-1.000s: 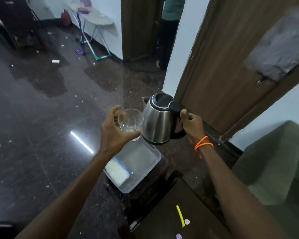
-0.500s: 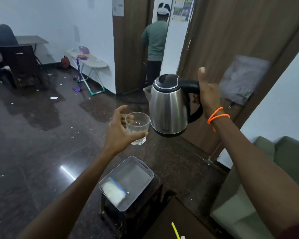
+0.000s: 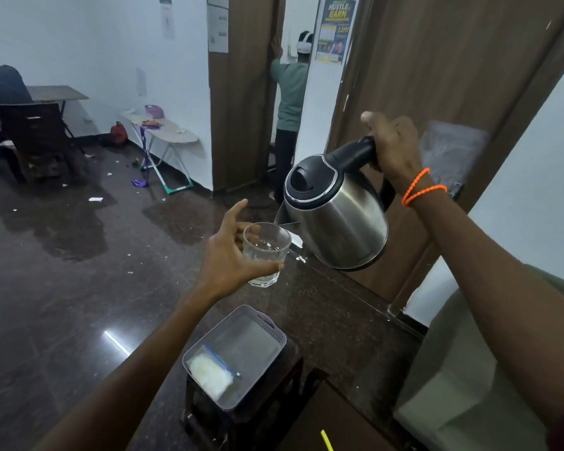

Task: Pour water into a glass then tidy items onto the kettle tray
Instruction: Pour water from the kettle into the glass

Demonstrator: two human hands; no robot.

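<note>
My left hand [image 3: 223, 255] holds a clear glass [image 3: 265, 252] upright at chest height. A steel kettle [image 3: 336, 216] with a black lid and handle is tilted left, its spout right above the glass rim. My right hand [image 3: 393, 148] grips the kettle's handle; an orange band circles that wrist. A thin stream of water seems to leave the spout. Below, a pale grey plastic tray [image 3: 267, 323] sits on a small dark stand and holds a white bag with a blue strip [image 3: 210, 374].
A dark polished floor spreads to the left. A brown wooden door [image 3: 437, 76] stands behind the kettle. A green sofa [image 3: 463, 385] is at lower right. A dark table [image 3: 323, 428] with a yellow item lies at the bottom. A person stands in the doorway [image 3: 290, 102].
The kettle has tipped from upright toward the glass, spout down to the rim. Both hands have risen, and the view has lifted with them.
</note>
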